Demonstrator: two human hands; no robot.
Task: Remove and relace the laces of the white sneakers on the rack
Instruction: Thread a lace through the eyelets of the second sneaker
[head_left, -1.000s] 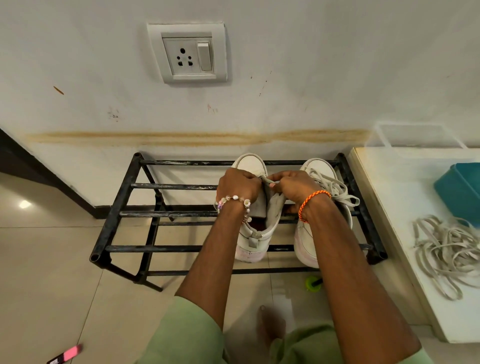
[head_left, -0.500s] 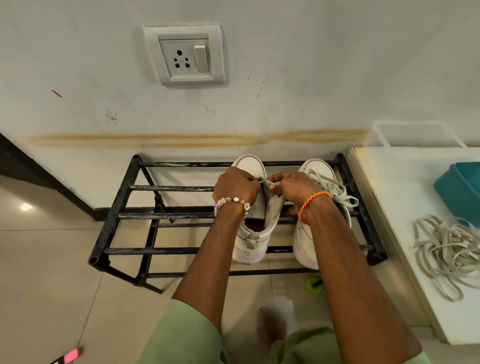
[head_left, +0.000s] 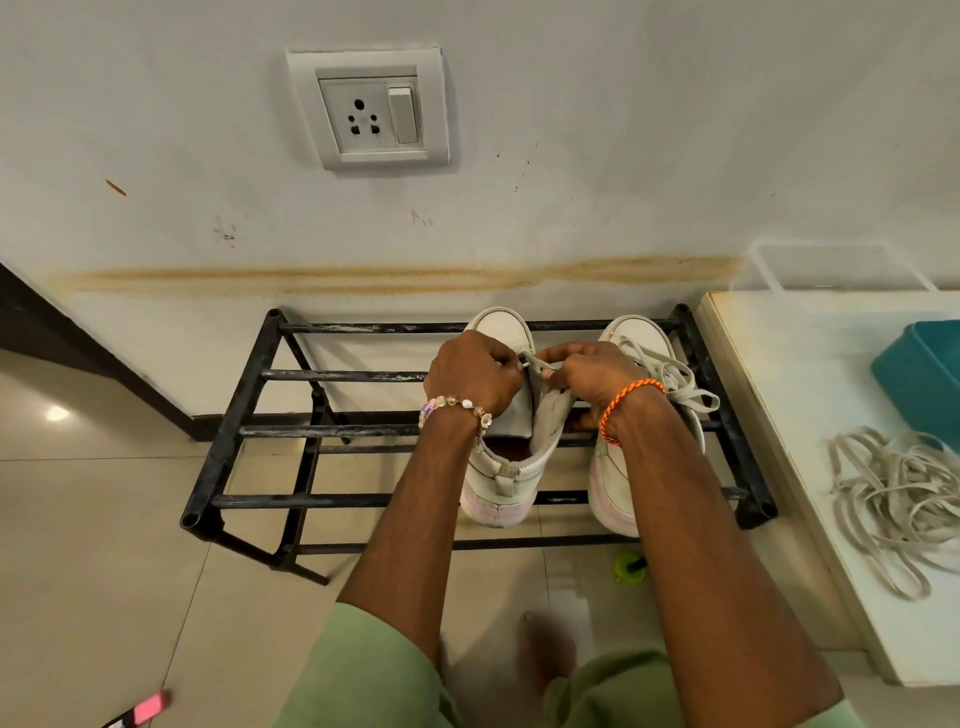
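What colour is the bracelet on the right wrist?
Orange, a braided band, shown best in the head view.

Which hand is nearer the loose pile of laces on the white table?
Right. The right hand works at the left sneaker, closer to the lace pile at far right; the left hand lies farther left.

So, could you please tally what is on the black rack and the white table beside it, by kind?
White sneakers on the rack: 2
Teal tubs on the table: 1
Piles of loose laces on the table: 1
Clear containers: 1
Total: 5
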